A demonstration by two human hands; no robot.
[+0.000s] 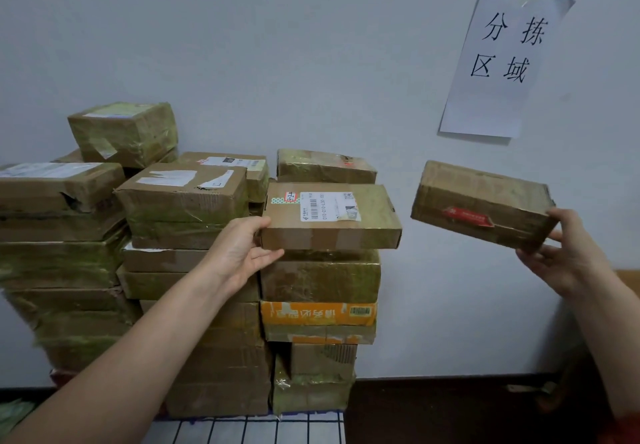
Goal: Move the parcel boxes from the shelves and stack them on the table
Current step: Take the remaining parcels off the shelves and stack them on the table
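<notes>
Several taped cardboard parcel boxes stand in stacks (pixel 194 270) against the white wall. My left hand (pixel 242 253) grips the left end of a flat box with a white shipping label (pixel 332 216), which sits on top of the right-hand stack (pixel 320 281). My right hand (pixel 561 256) holds a second brown box with a red sticker (pixel 481 204) by its right end, tilted in the air to the right of the stacks, apart from them.
A paper sign with black characters (pixel 502 62) is taped to the wall at upper right. A white wire grid (pixel 249 429) lies under the stacks. Dark floor (pixel 450 409) shows at lower right, and a wooden edge (pixel 628 282) at far right.
</notes>
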